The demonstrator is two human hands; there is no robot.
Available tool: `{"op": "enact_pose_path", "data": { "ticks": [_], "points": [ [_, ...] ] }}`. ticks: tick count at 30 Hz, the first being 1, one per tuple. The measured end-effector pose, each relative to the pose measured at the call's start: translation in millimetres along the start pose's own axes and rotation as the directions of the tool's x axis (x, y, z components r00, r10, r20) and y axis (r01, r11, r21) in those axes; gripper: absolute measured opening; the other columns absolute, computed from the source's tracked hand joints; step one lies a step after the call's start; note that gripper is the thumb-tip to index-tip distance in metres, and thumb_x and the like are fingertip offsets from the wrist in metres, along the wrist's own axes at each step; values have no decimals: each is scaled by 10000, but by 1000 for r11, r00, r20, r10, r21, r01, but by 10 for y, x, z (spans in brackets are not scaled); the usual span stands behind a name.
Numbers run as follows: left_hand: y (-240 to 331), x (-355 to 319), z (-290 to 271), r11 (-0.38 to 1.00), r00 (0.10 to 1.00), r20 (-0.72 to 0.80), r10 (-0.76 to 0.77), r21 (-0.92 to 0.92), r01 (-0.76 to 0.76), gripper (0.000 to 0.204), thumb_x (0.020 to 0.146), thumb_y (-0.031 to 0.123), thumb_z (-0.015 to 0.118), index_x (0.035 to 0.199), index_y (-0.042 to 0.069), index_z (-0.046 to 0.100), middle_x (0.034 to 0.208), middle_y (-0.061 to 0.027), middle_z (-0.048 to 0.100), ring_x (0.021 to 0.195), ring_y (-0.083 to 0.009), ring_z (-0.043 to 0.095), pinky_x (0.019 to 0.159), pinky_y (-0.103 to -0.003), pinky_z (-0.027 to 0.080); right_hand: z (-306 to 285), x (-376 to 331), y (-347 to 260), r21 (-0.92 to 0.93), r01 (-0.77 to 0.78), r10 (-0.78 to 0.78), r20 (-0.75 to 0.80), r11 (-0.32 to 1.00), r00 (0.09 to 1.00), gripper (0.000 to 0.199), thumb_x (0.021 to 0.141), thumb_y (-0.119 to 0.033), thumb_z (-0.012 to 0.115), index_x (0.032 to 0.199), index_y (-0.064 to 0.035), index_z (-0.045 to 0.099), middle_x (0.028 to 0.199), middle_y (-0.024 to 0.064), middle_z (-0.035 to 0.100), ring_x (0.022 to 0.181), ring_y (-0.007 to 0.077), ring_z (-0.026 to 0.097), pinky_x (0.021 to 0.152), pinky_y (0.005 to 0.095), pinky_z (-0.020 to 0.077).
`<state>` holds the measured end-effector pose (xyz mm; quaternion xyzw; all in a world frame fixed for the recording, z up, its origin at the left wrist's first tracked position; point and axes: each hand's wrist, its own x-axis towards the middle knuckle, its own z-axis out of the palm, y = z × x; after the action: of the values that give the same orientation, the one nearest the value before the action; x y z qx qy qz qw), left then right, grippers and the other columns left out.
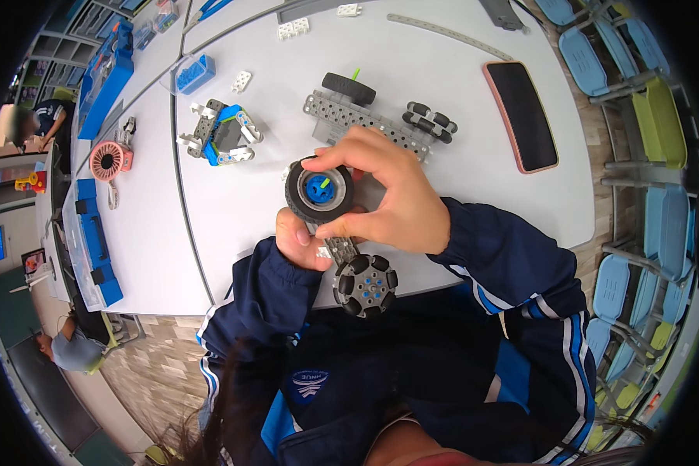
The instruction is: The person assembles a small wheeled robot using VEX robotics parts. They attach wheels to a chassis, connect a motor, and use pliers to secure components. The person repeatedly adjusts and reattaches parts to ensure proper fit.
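A black rubber wheel (293, 188) with a blue hub and a green axle end faces up between my hands. My right hand (396, 194) grips its tyre, fingers curled over the far rim and thumb at the near side. Underneath, my left hand (297, 239) is closed on the grey perforated beam (340, 248) that carries the wheel; part of its grip is hidden. An omni wheel (365, 286) with black rollers sits at the beam's near end. Beyond my hands lies a grey plastic chassis (338, 109) with a tyred wheel (349, 88) and another omni wheel (429, 122).
A grey, blue and white claw-like assembly (222, 133) stands to the left. A phone (522, 116) lies at the right. Farther off are a box of blue pins (196, 74), a pink fan (110, 161), blue cases (93, 241) and a long grey strip (449, 35).
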<state>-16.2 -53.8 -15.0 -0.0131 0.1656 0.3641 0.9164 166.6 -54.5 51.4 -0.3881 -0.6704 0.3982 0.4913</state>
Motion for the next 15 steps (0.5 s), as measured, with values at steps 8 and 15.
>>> {"op": "enact_pose_path", "data": {
  "ticks": [8, 15],
  "points": [
    [83, -50, 69, 976, 991, 31, -127, 183, 119, 730, 715, 347, 683, 1359, 109, 433, 1008, -82, 592, 820, -259, 584, 643, -357, 512, -26, 64, 9, 63, -42, 41, 25, 997, 999, 515, 576, -127, 885, 1050, -77, 687, 973, 45, 590, 900, 195, 564, 757, 300, 447],
    [91, -20, 16, 975, 969, 112, -221, 7, 222, 811, 435, 121, 527, 1245, 77, 506, 954, -110, 534, 841, -252, 449, 710, -331, 464, -71, 85, 118, 174, -146, 134, 79, 974, 988, 461, 581, 5, 865, 984, -6, 641, 978, 66, 576, 873, 201, 626, 727, 332, 509]
  ]
}}
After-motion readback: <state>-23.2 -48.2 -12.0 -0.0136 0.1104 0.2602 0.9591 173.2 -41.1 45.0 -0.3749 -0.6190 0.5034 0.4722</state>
